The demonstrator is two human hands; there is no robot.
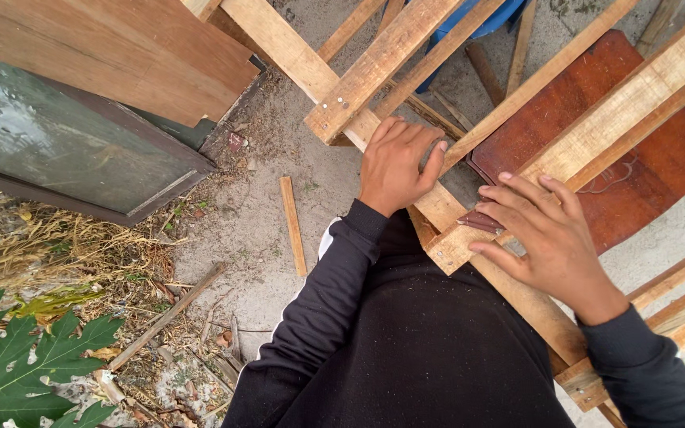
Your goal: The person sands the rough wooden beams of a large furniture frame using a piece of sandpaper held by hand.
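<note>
The long wooden rail (438, 208) is gripped by the left hand (396, 165), the right hand (545, 234) lies spread beside it on the cross slat (596, 135); firm, even pressure is advised.

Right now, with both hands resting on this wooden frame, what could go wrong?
1. Splinters: the left hand grips the rough plank bare, and the right hand lies flat on a raw slat end.
2. Metal: nail heads show on the nearby crosspiece; others may be hidden and could scratch a sliding palm.
3. Pinching: fingers rest where slats cross, so a shifting frame could trap them.
</note>
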